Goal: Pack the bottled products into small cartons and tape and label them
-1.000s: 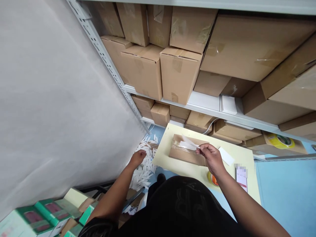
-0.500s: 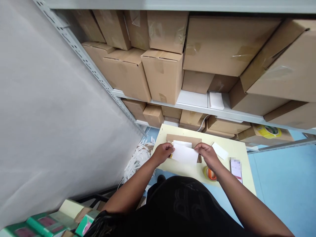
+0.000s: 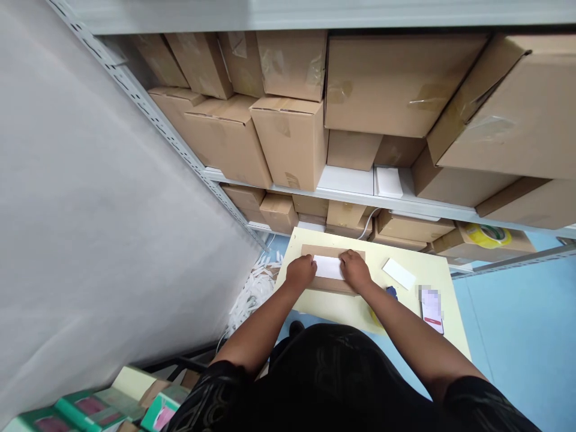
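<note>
A flat cardboard box (image 3: 333, 285) lies on the pale yellow table, and a white paper label (image 3: 328, 267) rests on its top. My left hand (image 3: 301, 272) is closed on the label's left end, with the fingers curled. At the opposite end my right hand (image 3: 355, 271) is closed too, thumb and fingers over the label's edge. Both hands hide the ends of the label. Under my right forearm, a tape roll (image 3: 375, 318) with a blue part (image 3: 391, 292) beside it is mostly covered.
On the table (image 3: 420, 264), a white card stack (image 3: 399, 273) and a phone (image 3: 432, 309) lie to the right. Shelves with cardboard boxes (image 3: 288, 144) stand behind. White paper strips (image 3: 252, 294) are heaped at left; green boxes (image 3: 85, 411) sit lower left.
The white label has gone from being held up over the box to lying on its top. Both hands have moved down and closer together. The tape roll is now more hidden by my right arm.
</note>
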Tool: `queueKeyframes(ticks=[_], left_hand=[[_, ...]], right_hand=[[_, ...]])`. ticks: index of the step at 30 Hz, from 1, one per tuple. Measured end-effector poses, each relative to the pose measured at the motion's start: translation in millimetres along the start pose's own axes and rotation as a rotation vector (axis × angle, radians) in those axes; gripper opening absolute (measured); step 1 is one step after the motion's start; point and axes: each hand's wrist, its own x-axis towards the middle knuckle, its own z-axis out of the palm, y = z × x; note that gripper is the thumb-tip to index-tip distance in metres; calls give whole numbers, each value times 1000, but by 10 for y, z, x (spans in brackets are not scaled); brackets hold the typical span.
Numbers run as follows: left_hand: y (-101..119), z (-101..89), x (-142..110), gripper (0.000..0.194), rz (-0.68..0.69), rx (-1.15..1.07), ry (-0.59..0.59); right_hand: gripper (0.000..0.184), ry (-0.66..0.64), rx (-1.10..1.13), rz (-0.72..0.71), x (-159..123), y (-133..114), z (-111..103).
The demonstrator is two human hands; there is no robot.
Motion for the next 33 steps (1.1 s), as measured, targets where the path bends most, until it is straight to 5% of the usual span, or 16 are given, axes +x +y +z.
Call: queueKeyframes(ticks=[7,14,17,22,27,33], left_hand=[[-162,139,51,27,58,20,70],[-546,208,-95,52,149,-289,270],[-679,296,-212,65,53,-461,228],[-664,380,-336,59,-105,-696,21],[-560,384,-392,50,-23,-691,23],[-550,382,-425,53,-94,-712,4]], right_hand=[[31,30,-181,-37,-79,-9,52],[39,240,13,110,-415,243,-40],[51,279,215,266,-657,420,56],[59,31,597,555,-881,444,223],[51,-17,636,550,-893,329,225],[52,-8,653,563,-881,317,221]])
